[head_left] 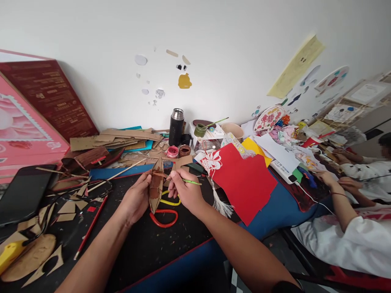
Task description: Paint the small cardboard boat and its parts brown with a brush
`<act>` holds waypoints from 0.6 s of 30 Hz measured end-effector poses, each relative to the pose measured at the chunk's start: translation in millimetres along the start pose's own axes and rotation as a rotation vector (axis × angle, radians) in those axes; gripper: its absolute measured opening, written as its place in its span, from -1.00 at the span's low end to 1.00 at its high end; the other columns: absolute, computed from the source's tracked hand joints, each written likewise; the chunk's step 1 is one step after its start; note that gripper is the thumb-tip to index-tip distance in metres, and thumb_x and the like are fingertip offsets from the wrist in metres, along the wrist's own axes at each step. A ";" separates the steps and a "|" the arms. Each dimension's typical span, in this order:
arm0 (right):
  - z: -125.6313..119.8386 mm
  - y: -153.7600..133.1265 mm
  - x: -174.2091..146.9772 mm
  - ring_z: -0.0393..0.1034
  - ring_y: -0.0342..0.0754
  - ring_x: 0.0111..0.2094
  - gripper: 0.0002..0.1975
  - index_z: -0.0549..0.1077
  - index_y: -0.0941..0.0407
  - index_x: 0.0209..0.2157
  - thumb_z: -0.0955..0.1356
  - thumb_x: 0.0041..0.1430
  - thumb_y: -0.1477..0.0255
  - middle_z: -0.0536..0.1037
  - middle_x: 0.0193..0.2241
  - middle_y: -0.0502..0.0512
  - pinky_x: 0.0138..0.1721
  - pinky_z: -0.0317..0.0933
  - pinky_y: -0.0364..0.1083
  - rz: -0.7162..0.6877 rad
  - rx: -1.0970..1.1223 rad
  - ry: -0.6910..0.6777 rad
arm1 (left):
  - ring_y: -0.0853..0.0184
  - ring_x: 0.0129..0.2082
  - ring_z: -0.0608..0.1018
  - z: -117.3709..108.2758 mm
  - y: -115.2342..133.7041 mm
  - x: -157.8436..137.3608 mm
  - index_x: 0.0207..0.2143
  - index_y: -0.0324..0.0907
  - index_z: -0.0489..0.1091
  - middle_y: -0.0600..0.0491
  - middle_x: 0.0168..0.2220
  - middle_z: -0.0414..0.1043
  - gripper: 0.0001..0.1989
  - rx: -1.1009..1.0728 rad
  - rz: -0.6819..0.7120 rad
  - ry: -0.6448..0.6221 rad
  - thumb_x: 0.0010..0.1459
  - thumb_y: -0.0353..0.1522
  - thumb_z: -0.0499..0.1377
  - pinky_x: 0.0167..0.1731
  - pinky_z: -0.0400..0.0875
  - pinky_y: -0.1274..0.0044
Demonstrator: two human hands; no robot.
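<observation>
We list: boat-shaped cardboard (pixel 155 200), left hand (pixel 136 198) gripping; paintbrush (pixel 192 181) at three o'clock, right hand (pixel 185 191) pinching. A loosened grip could smear brown paint (pixel 156 182).

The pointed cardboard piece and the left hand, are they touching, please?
Touching: the head view shows the left hand holding the pointed cardboard piece along its side.

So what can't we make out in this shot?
All in the head view:
Boat-shaped cardboard: far side hidden by its own near side.
Brush: middle of its shaft covered by the right grip.
Yellow loop: partly covered by the right grip.
Dark red box panel: print too small to read.
Yellow object: cut off by the left edge.
</observation>
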State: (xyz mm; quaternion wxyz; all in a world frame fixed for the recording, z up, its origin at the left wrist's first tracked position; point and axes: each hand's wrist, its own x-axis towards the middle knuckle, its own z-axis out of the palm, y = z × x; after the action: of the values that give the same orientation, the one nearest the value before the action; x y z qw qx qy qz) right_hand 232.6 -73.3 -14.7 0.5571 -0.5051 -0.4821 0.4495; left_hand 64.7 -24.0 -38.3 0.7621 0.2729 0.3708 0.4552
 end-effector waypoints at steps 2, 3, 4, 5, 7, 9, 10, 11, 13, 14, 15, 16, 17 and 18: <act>-3.0 0.5 -0.2 0.48 -0.20 -0.62 -0.49 0.53 0.08 -0.28 0.35 0.43 -0.10 0.52 -0.52 -0.07 -0.61 0.22 -0.24 -0.026 -0.054 0.007 | -0.01 0.12 0.69 -1.1 1.6 0.3 0.01 -0.17 0.60 -0.12 0.00 0.73 -0.62 0.011 0.028 0.030 0.15 -0.31 0.48 0.12 0.60 0.28; -5.5 0.6 -0.2 0.48 -0.20 -0.62 -0.50 0.53 0.08 -0.28 0.35 0.44 -0.08 0.52 -0.52 -0.07 -0.61 0.22 -0.24 -0.037 -0.077 0.014 | -0.02 0.12 0.69 -1.3 2.3 0.2 0.02 -0.16 0.60 -0.12 -0.01 0.73 -0.61 0.015 0.039 0.042 0.14 -0.30 0.49 0.12 0.60 0.27; -8.0 0.6 -0.1 0.48 -0.20 -0.62 -0.51 0.53 0.08 -0.29 0.35 0.44 -0.07 0.52 -0.52 -0.07 -0.60 0.23 -0.24 -0.041 -0.091 0.020 | -0.04 0.12 0.69 -1.2 2.7 0.1 0.01 -0.14 0.60 -0.11 -0.02 0.74 -0.60 0.016 0.048 0.052 0.13 -0.29 0.49 0.11 0.61 0.25; -9.9 0.4 0.1 0.48 -0.20 -0.62 -0.51 0.53 0.08 -0.29 0.35 0.44 -0.07 0.51 -0.52 -0.07 -0.60 0.23 -0.24 -0.037 -0.091 0.026 | -0.05 0.13 0.69 -0.8 2.8 -0.1 0.01 -0.13 0.60 -0.10 -0.03 0.74 -0.60 0.019 0.051 0.056 0.12 -0.28 0.50 0.11 0.61 0.24; -10.6 -0.1 0.7 0.48 -0.20 -0.62 -0.50 0.52 0.08 -0.29 0.35 0.43 -0.08 0.51 -0.53 -0.08 -0.60 0.25 -0.24 -0.013 -0.063 0.035 | -0.06 0.14 0.69 0.2 2.2 -0.3 0.01 -0.11 0.60 -0.08 -0.03 0.74 -0.59 0.028 0.049 0.060 0.11 -0.28 0.50 0.10 0.62 0.24; -7.0 -0.2 1.6 0.48 -0.20 -0.62 -0.50 0.52 0.08 -0.30 0.35 0.42 -0.08 0.51 -0.53 -0.08 -0.60 0.26 -0.24 -0.001 -0.043 0.037 | -0.05 0.15 0.68 0.7 1.4 -0.3 0.02 -0.12 0.60 -0.09 -0.02 0.74 -0.58 0.039 0.038 0.060 0.10 -0.28 0.51 0.09 0.62 0.27; -4.4 0.1 2.0 0.48 -0.20 -0.61 -0.51 0.53 0.08 -0.29 0.35 0.43 -0.07 0.51 -0.52 -0.08 -0.60 0.26 -0.24 -0.004 -0.044 0.023 | -0.06 0.15 0.68 0.5 1.3 -0.1 0.01 -0.13 0.61 -0.10 -0.02 0.74 -0.58 0.044 0.033 0.061 0.10 -0.28 0.51 0.09 0.62 0.28; -1.9 0.6 2.3 0.47 -0.20 -0.61 -0.51 0.54 0.08 -0.28 0.35 0.44 -0.06 0.51 -0.53 -0.08 -0.60 0.25 -0.24 -0.011 -0.045 0.012 | -0.06 0.15 0.68 0.0 1.5 0.1 0.00 -0.14 0.61 -0.11 -0.02 0.74 -0.58 0.050 0.028 0.063 0.09 -0.28 0.51 0.08 0.63 0.29; 0.8 2.1 2.4 0.48 -0.20 -0.60 -0.53 0.55 0.08 -0.26 0.34 0.45 -0.05 0.52 -0.51 -0.08 -0.59 0.25 -0.24 -0.023 -0.058 -0.010 | -0.07 0.15 0.68 -1.8 2.9 0.8 -0.02 -0.15 0.62 -0.12 -0.03 0.75 -0.60 0.061 0.024 0.071 0.08 -0.28 0.51 0.08 0.64 0.30; 0.6 2.9 2.3 0.49 -0.20 -0.60 -0.53 0.56 0.08 -0.25 0.34 0.46 -0.04 0.52 -0.51 -0.08 -0.59 0.25 -0.25 -0.024 -0.066 -0.009 | -0.07 0.15 0.68 -2.8 3.7 1.2 -0.02 -0.14 0.63 -0.10 -0.04 0.75 -0.61 0.065 0.027 0.079 0.08 -0.28 0.50 0.08 0.64 0.30; -0.8 3.5 1.9 0.49 -0.20 -0.60 -0.53 0.56 0.08 -0.26 0.34 0.46 -0.04 0.52 -0.51 -0.08 -0.59 0.24 -0.25 -0.023 -0.075 -0.005 | -0.06 0.15 0.68 -3.6 4.4 1.6 -0.03 -0.12 0.63 -0.08 -0.06 0.75 -0.61 0.068 0.033 0.088 0.08 -0.29 0.50 0.08 0.65 0.30; -3.0 4.0 1.5 0.49 -0.21 -0.60 -0.52 0.55 0.08 -0.26 0.34 0.45 -0.05 0.52 -0.51 -0.08 -0.59 0.23 -0.25 -0.018 -0.080 0.002 | -0.06 0.15 0.69 -4.2 4.8 1.9 -0.03 -0.10 0.63 -0.07 -0.07 0.76 -0.62 0.070 0.038 0.098 0.08 -0.30 0.50 0.07 0.66 0.30; -5.6 4.1 0.9 0.48 -0.21 -0.61 -0.52 0.54 0.08 -0.27 0.34 0.45 -0.06 0.51 -0.52 -0.08 -0.60 0.22 -0.25 -0.011 -0.083 0.010 | -0.06 0.14 0.69 -4.4 4.8 2.2 -0.03 -0.09 0.62 -0.05 -0.08 0.76 -0.62 0.072 0.042 0.106 0.08 -0.30 0.49 0.05 0.66 0.31; -8.0 4.0 0.4 0.48 -0.21 -0.61 -0.51 0.54 0.08 -0.28 0.34 0.44 -0.07 0.51 -0.52 -0.08 -0.60 0.21 -0.25 -0.003 -0.085 0.015 | -0.05 0.14 0.70 -4.3 4.2 2.3 -0.02 -0.08 0.62 -0.04 -0.08 0.76 -0.62 0.077 0.042 0.111 0.09 -0.30 0.49 0.04 0.67 0.32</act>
State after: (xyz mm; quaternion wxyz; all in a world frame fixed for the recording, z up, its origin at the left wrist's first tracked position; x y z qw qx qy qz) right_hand 240.5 -73.6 -18.9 0.5393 -0.5310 -0.4974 0.4240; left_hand 59.9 -19.8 -38.3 0.7197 0.2841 0.4238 0.4708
